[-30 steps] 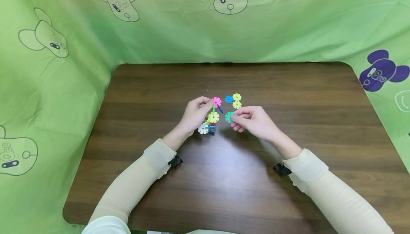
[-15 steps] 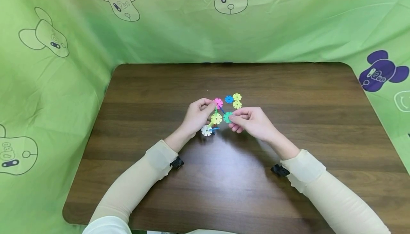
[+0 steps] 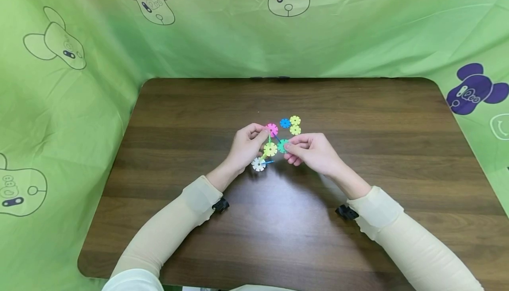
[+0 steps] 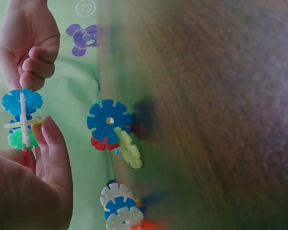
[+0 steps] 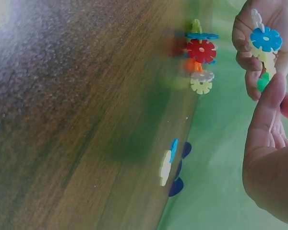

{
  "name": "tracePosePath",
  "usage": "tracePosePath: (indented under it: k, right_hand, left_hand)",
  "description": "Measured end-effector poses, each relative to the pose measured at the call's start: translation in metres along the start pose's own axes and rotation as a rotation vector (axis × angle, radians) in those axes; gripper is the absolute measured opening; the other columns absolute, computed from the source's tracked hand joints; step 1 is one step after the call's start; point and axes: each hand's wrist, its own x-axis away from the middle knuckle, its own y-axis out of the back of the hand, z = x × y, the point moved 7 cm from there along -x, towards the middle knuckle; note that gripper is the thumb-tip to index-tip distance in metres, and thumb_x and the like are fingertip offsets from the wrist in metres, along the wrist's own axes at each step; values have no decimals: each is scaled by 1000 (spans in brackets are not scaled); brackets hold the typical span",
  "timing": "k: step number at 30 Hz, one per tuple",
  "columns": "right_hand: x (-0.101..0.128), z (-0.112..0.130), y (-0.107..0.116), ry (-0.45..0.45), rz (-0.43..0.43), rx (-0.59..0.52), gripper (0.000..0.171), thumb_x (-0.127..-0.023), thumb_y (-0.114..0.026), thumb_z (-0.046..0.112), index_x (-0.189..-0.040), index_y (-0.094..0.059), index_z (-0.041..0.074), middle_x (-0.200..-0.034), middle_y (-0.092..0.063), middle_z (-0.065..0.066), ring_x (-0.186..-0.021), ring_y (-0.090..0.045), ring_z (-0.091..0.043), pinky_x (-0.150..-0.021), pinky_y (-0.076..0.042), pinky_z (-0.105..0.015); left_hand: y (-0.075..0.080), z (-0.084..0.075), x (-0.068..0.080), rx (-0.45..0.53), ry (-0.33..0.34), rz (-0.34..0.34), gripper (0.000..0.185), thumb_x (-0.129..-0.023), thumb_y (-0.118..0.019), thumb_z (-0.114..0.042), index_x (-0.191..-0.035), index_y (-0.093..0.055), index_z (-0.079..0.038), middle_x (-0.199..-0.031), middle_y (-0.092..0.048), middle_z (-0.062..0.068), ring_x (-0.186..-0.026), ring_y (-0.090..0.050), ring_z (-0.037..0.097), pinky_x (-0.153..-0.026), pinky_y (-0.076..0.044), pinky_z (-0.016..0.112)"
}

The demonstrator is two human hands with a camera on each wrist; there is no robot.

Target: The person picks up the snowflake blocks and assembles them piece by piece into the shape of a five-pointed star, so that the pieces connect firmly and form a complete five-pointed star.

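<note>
In the head view my left hand (image 3: 247, 147) pinches a chain of notched interlocking discs near its pink disc (image 3: 272, 129). Below the pink one sit a yellow disc (image 3: 270, 149) and a white disc (image 3: 259, 164). My right hand (image 3: 312, 149) pinches a green disc (image 3: 282, 145) between thumb and fingers. A dark blue disc (image 3: 277, 138), seen edge-on, spans from the pink disc to the green one and meets its rim. Whether it is slotted in cannot be made out. Fingertips hide part of the pink and green discs.
Beyond my right hand, a blue disc (image 3: 285, 123) and two yellow discs (image 3: 295, 129) lie on the brown table (image 3: 286, 246). In the left wrist view, another blue disc (image 4: 98, 122) shows with red and yellow ones. A green printed curtain (image 3: 222, 39) surrounds the table.
My left hand has shifted slightly right and toward me with the disc chain. My right hand has edged left. The green disc, apart from the dark blue one before, now meets it.
</note>
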Motion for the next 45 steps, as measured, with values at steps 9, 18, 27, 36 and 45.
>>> tracePosePath:
  k: [9, 18, 27, 36, 45]
  right_hand:
    - [1, 1, 0, 0, 0, 15, 25, -91, -66, 15, -99, -64, -8, -81, -68, -23, -68, -68, -27, -62, -57, -35]
    - [0, 3, -5, 3, 53, 24, 26, -91, -66, 19, -100, -66, -5, -84, -67, -28, -67, -67, -24, -63, -57, -38]
    - [-3, -1, -11, -10, 105, 29, 33, -94, -63, 28, -103, -67, -3, -83, -68, -24, -72, -65, -37, -63, -57, -39]
    - [-26, -2, -6, -20, 108, 267, 42, -95, -56, 41, -111, -65, 2, -85, -67, -17, -70, -64, -30, -61, -56, -35]
    - [-61, -4, -25, 51, 269, 633, 23, -94, -57, 37, -98, -70, 18, -69, -64, -3, -59, -59, -17, -56, -47, -34]
  left_hand:
    - [-1, 0, 4, -16, 0, 14, 19, -95, -59, -24, -100, -65, -7, -84, -67, 5, -65, -58, 20, -63, -56, 48]
    - [0, 2, 2, 59, 74, 141, 32, -93, -58, -34, -110, -62, -7, -98, -62, 7, -61, -60, 19, -62, -56, 42]
    - [8, 9, 5, 42, 92, 183, 35, -94, -61, -31, -109, -65, 1, -91, -65, 7, -59, -55, 17, -58, -54, 31]
    - [57, 15, 14, 20, 145, 50, 34, -94, -61, -28, -110, -66, 1, -82, -61, 6, -57, -53, 13, -57, -54, 28]
    - [110, 29, 28, 53, 210, -53, 27, -94, -60, -26, -102, -65, -1, -79, -57, 2, -55, -50, 11, -54, -52, 23]
